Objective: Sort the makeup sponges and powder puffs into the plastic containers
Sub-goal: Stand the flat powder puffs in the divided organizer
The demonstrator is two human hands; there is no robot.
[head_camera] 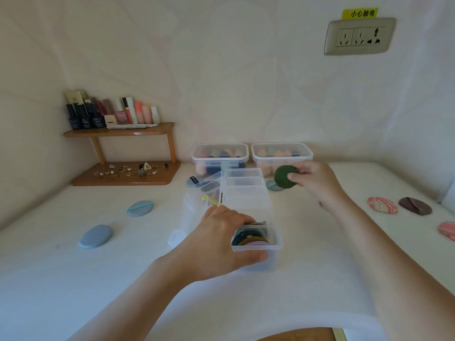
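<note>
**Green puff pinched above the divided box**

The right hand (314, 179) pinches a dark green powder puff (285, 176) just right of the clear divided container (246, 193). The left hand (221, 238) grips its near compartment, where stacked puffs (251, 238) lie.
</note>
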